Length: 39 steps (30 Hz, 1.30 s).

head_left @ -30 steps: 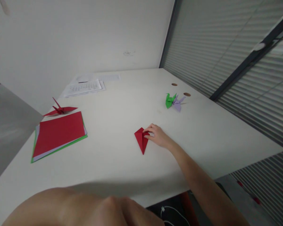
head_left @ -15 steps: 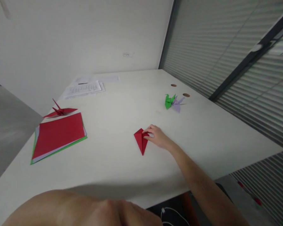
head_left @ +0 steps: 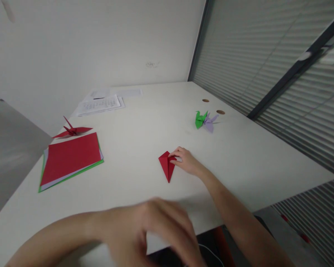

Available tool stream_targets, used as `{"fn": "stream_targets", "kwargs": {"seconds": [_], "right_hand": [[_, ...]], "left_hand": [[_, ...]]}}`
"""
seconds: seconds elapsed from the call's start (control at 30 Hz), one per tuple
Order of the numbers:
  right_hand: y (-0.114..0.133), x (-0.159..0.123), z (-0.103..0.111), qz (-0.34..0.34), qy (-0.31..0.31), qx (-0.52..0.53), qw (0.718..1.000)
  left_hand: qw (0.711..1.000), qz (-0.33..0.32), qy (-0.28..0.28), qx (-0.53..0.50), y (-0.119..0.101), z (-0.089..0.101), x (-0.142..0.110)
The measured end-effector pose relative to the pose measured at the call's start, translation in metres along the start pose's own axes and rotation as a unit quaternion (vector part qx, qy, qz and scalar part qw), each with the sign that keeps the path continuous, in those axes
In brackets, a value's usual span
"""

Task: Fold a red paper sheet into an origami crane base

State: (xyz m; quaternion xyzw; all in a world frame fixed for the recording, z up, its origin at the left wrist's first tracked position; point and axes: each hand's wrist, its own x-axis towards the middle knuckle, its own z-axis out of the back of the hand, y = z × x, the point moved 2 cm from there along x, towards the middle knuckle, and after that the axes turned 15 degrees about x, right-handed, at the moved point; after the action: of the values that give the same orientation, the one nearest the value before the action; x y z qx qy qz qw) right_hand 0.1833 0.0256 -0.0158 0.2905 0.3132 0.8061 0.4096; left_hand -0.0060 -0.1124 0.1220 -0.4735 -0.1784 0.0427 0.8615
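On a white desk [head_left: 128,148], seen from the worker's head, a folded red paper [head_left: 165,165] lies flat at the middle of the clock, twelve o'clock pointing away from the person. It is kite-shaped, broad end toward twelve, narrow tip toward six, a seam down its centre.

The right hand [head_left: 183,160] comes in from three o'clock, fingers bent, thumb and fingertips touching the paper's right side. A small gap shows between thumb and forefinger; whether they pinch the paper cannot be told.

The left hand [head_left: 150,216] is nearer the viewer, between six and seven o'clock, blurred, apart from the paper. Its fingers curve downward, and the fingertips are not clear, so whether it grips anything cannot be told.

At nine o'clock lies a stack of coloured sheets [head_left: 72,157], red on top, lilac and green showing at the edges. Just beyond it, between nine and ten, sits a red paper crane [head_left: 72,131]. Between one and two stand a green crane [head_left: 200,120] and a lilac crane [head_left: 209,123], close together. Printed pages [head_left: 100,105] lie between ten and eleven. Slatted blinds [head_left: 239,66] slant along the right.
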Motion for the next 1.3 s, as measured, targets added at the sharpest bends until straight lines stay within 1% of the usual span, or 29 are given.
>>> {"fn": "stream_targets", "kwargs": {"seconds": [0.03, 0.07, 0.1, 0.13, 0.2, 0.23, 0.27, 0.3, 0.33, 0.37, 0.43, 0.57, 0.63, 0.8, 0.93, 1.07, 1.17, 1.3], "right_hand": [[0.000, 0.000, 0.000, -0.002, -0.002, 0.003, 1.000], [0.000, 0.000, 0.000, -0.004, -0.002, 0.008, 1.000], [0.000, 0.001, 0.000, -0.007, 0.000, 0.013, 1.000], [0.000, 0.001, 0.000, -0.009, 0.002, 0.019, 1.000], [0.000, 0.001, 0.001, -0.013, 0.004, 0.028, 1.000], [0.000, 0.001, 0.001, -0.015, 0.005, 0.030, 0.999], [-0.001, 0.001, 0.001, -0.016, 0.003, 0.031, 0.999], [-0.001, 0.001, 0.001, -0.017, 0.002, 0.031, 0.999], [-0.001, 0.001, 0.001, -0.016, 0.001, 0.030, 0.999], [-0.002, 0.001, 0.001, -0.015, 0.002, 0.028, 0.999], [-0.002, 0.001, 0.000, -0.010, 0.000, 0.023, 1.000], [-0.001, 0.001, 0.000, -0.007, -0.002, 0.012, 1.000], [0.000, 0.001, 0.000, -0.012, 0.000, 0.011, 1.000], [0.002, 0.000, 0.000, -0.019, 0.002, 0.009, 1.000], [0.004, -0.001, -0.001, -0.017, -0.008, 0.004, 1.000], [0.006, -0.001, -0.002, -0.008, -0.021, 0.011, 1.000], [0.005, -0.002, -0.003, -0.008, -0.030, 0.037, 0.999], [0.003, -0.002, -0.002, -0.003, -0.033, 0.144, 0.989]], "left_hand": [[0.995, 0.069, -0.061, 0.038, 0.012, 0.007, 0.005], [0.983, 0.109, -0.122, 0.077, 0.027, 0.014, 0.008], [0.970, 0.135, -0.165, 0.121, 0.044, 0.020, 0.009], [0.953, 0.158, -0.188, 0.178, 0.063, 0.025, 0.009], [0.906, 0.187, -0.204, 0.321, 0.104, 0.033, 0.003], [0.873, 0.202, -0.207, 0.392, 0.122, 0.036, -0.001], [0.847, 0.216, -0.204, 0.442, 0.138, 0.039, -0.006], [0.829, 0.223, -0.198, 0.473, 0.151, 0.041, -0.010], [0.818, 0.228, -0.199, 0.489, 0.160, 0.043, -0.015], [0.813, 0.233, -0.197, 0.496, 0.166, 0.044, -0.019], [0.809, 0.236, -0.194, 0.502, 0.172, 0.044, -0.024], [0.808, 0.231, -0.178, 0.512, 0.171, 0.041, -0.025], [0.809, 0.230, -0.180, 0.510, 0.172, 0.040, -0.025], [0.829, 0.224, -0.206, 0.469, 0.176, 0.042, -0.025], [0.842, 0.235, -0.236, 0.423, 0.183, 0.046, -0.026], [0.871, 0.224, -0.255, 0.355, 0.191, 0.051, -0.029], [0.886, 0.210, -0.263, 0.319, 0.192, 0.053, -0.029], [0.893, 0.201, -0.294, 0.275, 0.189, 0.054, -0.029]]}}
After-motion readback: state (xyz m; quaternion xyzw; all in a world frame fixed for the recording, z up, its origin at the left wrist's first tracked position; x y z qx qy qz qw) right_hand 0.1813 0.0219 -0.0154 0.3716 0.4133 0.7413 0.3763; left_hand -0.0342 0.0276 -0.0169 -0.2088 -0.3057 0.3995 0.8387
